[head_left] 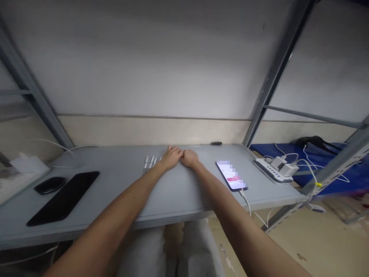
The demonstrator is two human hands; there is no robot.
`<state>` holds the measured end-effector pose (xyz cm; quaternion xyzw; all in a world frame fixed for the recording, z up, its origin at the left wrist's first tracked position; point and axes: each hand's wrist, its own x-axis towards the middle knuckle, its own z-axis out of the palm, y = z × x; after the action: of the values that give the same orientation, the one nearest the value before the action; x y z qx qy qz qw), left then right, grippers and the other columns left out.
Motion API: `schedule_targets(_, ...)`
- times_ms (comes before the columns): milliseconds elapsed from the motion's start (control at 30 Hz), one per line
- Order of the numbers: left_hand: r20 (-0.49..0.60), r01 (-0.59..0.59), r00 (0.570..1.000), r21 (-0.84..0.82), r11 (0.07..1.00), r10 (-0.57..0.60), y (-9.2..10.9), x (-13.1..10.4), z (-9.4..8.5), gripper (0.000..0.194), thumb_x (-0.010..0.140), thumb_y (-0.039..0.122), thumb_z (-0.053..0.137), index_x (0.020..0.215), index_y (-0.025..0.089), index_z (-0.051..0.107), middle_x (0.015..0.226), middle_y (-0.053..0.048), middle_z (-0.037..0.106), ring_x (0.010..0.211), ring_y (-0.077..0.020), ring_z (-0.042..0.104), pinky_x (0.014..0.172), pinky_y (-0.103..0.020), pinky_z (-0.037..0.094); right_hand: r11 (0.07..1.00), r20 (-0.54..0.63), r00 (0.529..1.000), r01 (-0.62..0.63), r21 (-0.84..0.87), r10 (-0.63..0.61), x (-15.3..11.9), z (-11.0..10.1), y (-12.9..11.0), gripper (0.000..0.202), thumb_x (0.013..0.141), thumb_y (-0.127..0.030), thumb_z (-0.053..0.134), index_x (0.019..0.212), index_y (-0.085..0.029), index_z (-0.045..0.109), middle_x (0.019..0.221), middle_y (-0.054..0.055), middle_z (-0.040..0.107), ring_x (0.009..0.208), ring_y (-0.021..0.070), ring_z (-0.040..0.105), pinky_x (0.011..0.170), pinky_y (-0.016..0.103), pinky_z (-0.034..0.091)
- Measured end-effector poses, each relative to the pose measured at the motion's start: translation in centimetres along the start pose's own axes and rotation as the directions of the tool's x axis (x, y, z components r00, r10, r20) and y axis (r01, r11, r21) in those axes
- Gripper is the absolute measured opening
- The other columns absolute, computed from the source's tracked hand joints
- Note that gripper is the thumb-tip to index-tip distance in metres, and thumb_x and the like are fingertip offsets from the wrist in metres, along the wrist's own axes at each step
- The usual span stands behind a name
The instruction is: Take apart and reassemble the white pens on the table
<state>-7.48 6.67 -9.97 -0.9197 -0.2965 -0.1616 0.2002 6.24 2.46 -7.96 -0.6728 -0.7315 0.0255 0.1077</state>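
Note:
On the grey shelf (173, 192), my left hand (172, 157) rests towards the back with its fingertips against my right hand. My right hand (189, 158) is closed in a fist beside it; whatever it holds, if anything, is hidden. Several white pens (149, 163) lie side by side just left of my left hand, partly covered by that hand and forearm. To the right of my right hand lies a phone (232, 176) with a lit screen and a white cable plugged into its near end. A dark-handled screwdriver (216, 143) sits by the back wall.
At the left are a black mouse (50, 185) and a long black pad (65, 198). A white power strip (272, 171) with chargers and cables is at the right edge. Metal uprights (279, 73) stand at both sides, with a blue surface (343, 181) beyond the right one.

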Motion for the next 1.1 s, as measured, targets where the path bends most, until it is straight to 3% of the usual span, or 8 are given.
schedule_targets(600, -0.016, -0.174, 0.984, 0.149, 0.973, 0.178, -3.6, 1.3, 0.3, 0.023, 0.090, 0.008, 0.041, 0.098, 0.015, 0.062, 0.090, -0.012, 0.065, 0.093, -0.0268, 0.053, 0.081, -0.040, 0.031, 0.999, -0.042, 0.999, 0.025, -0.043, -0.027, 2.4, -0.8, 0.6, 0.034, 0.095, -0.032, 0.042, 0.110, -0.017, 0.070, 0.114, 0.015, 0.069, 0.104, 0.0244, 0.066, 0.085, 0.031, 0.048)
schedule_targets(867, -0.006, -0.161, 0.986, 0.168, 0.972, 0.165, -4.4, 1.4, 0.6, 0.025, 0.091, 0.008, 0.039, 0.100, 0.015, 0.061, 0.093, -0.012, 0.064, 0.094, -0.0262, 0.053, 0.083, -0.039, 0.031, 0.997, -0.038, 0.997, 0.074, -0.003, -0.074, 3.1, -1.0, 1.1, 0.030, 0.091, -0.026, 0.049, 0.110, -0.017, 0.069, 0.112, 0.016, 0.069, 0.103, 0.0250, 0.066, 0.085, 0.031, 0.047)
schedule_targets(1100, -0.021, -0.064, 0.998, 0.140, 0.988, 0.068, -5.0, 0.4, 0.7, 0.024, 0.094, 0.011, 0.037, 0.098, 0.014, 0.060, 0.095, -0.014, 0.064, 0.096, -0.0277, 0.052, 0.081, -0.041, 0.030, 0.972, -0.122, 0.991, 0.088, 0.217, -0.062, 3.1, -0.1, 2.4, 0.026, 0.089, -0.030, 0.051, 0.097, -0.016, 0.072, 0.104, 0.016, 0.071, 0.099, 0.0252, 0.064, 0.084, 0.032, 0.045)
